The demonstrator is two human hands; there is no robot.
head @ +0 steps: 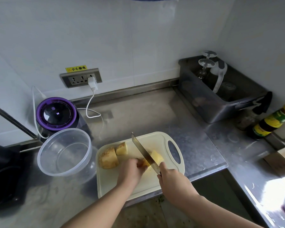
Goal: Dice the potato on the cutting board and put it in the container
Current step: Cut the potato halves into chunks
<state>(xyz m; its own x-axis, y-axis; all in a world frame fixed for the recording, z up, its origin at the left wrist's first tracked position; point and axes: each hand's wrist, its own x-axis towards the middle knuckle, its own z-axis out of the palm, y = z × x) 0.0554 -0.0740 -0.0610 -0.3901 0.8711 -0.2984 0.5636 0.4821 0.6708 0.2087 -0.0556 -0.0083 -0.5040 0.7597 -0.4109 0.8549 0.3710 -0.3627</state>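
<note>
Cutting potato chunk (155, 157) on cutting board (109, 181): left hand (132, 169), fingers curled, pins chunk's left end; right hand (171, 180) wraps knife (142, 150) handle. Blade crosses chunk just right of left fingertips. 2 pcs (109, 159) lie beyond fingers; container (64, 152) further left.

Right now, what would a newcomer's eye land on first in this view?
The knife, gripped by the right hand, cuts into a yellow potato piece that the left hand steadies on the board, near the front edge of the counter. Left of the board stands the clear container with no potato in it, and behind that a purple-lidded appliance.
</note>
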